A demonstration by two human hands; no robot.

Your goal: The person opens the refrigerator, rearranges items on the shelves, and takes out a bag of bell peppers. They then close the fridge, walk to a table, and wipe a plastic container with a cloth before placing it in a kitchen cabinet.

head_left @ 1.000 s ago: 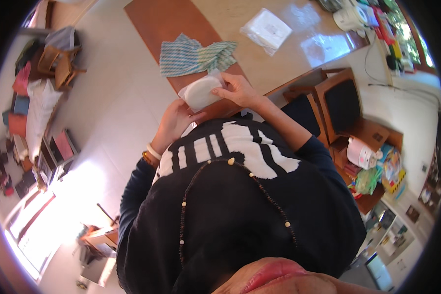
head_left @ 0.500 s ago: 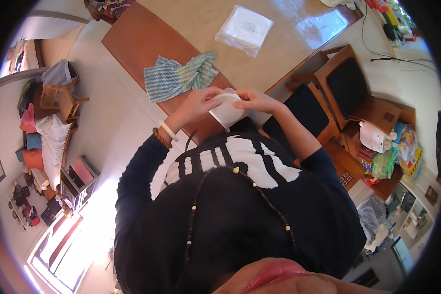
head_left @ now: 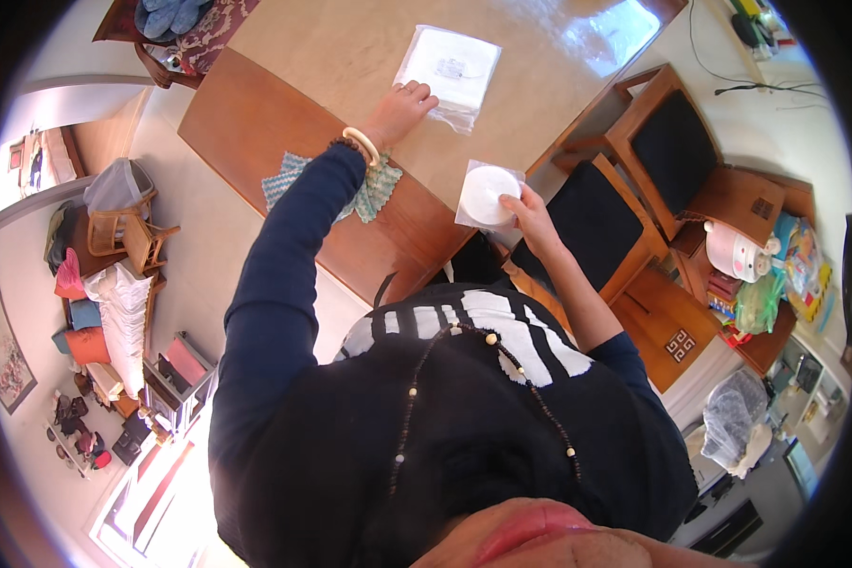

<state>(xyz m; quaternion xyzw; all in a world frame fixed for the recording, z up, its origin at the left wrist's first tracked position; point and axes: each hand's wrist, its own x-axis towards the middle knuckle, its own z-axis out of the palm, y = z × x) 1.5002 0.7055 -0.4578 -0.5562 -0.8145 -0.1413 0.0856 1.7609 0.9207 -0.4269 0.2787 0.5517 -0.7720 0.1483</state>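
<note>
My left hand (head_left: 403, 109) reaches over the table with bent fingers on the near left edge of a white square packet (head_left: 452, 64) in clear plastic; its thumb is hidden. The packet lies flat. My right hand (head_left: 532, 218) pinches a flat white round disc (head_left: 488, 194) in a square clear sleeve, thumb on top. It holds the disc up in front of me, by the table's near edge. Partly under my left forearm lies a crumpled blue, white and green zigzag cloth (head_left: 377, 192).
The wooden table (head_left: 256, 123) has a glossy beige top. Wooden chairs with black seats (head_left: 592, 208) stand close on the right. Bags and a white plush toy (head_left: 736, 254) sit at the far right. A wooden armchair (head_left: 123, 222) and cushions are at the left.
My left hand has let go of the disc and moved forward to the packet. My right hand now holds the disc alone, a little further right and turned flat to view.
</note>
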